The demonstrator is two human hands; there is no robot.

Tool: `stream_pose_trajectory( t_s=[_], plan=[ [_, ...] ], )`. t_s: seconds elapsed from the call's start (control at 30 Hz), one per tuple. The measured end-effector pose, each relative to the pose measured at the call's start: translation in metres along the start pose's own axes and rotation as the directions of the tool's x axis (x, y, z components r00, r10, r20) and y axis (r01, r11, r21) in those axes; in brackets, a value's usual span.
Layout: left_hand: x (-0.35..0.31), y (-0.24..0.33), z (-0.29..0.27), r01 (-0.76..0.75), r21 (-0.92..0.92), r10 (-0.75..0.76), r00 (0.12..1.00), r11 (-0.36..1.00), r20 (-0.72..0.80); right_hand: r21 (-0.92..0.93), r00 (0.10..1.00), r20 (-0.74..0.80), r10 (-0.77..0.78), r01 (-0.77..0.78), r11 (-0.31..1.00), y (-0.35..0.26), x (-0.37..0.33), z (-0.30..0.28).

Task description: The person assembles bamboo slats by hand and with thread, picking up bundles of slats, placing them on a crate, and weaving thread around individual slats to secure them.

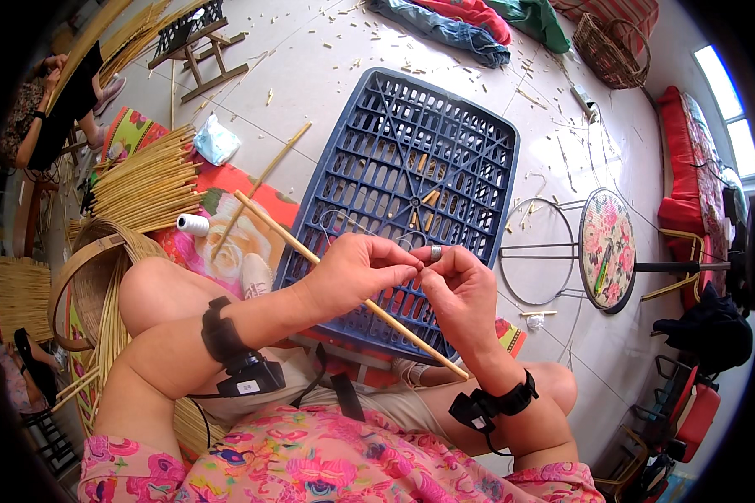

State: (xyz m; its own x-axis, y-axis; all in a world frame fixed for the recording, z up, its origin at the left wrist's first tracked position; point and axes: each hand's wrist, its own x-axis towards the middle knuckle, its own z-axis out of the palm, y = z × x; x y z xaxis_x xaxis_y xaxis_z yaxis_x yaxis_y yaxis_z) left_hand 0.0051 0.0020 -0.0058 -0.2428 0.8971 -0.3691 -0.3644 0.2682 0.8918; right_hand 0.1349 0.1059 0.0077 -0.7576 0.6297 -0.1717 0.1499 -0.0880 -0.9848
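Observation:
My left hand (356, 270) and my right hand (461, 298) meet above the blue plastic crate (497, 138), thumbs and index fingers pinched close together. A thin pale thread (344, 220) loops over the crate and runs to my fingertips. The right hand wears a wide ring. A long straw-coloured stick (270, 220) slants from upper left to lower right, passing beneath my left hand. Whether the left palm grips it is hidden. Several short cut pieces (430, 199) lie on the crate. To the left stands a white thread spool (193, 224).
A bundle of sticks (147, 180) lies at the left beside a white packet (216, 140). A round-seated flowered stool (608, 251) is at the right. Stick offcuts litter the tiled floor (310, 50). A wicker basket (610, 50) stands far right; another person (50, 109) sits far left.

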Motion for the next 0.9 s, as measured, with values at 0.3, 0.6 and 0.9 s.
stream_pose_trajectory(
  t_s=[0.3, 0.6, 0.9],
  plan=[
    [0.0, -0.0009, 0.0002, -0.004, 0.003, 0.004, 1.0, 1.0, 0.001, -0.053, 0.999, 0.049, 0.018, -0.015, 0.998, 0.0016, 0.0001, -0.0039],
    [-0.0001, 0.0008, 0.0002, 0.004, 0.044, -0.004, 1.0, 0.999, 0.001, -0.012, 0.998, 0.046, 0.044, -0.043, 0.999, -0.0015, 0.0004, -0.0021],
    [0.0008, -0.0021, -0.0008, -0.031, 0.043, 0.031, 0.999, 0.999, -0.005, -0.026, 0.999, 0.028, 0.045, -0.044, 0.999, -0.0023, -0.0002, -0.0006]
  ],
)
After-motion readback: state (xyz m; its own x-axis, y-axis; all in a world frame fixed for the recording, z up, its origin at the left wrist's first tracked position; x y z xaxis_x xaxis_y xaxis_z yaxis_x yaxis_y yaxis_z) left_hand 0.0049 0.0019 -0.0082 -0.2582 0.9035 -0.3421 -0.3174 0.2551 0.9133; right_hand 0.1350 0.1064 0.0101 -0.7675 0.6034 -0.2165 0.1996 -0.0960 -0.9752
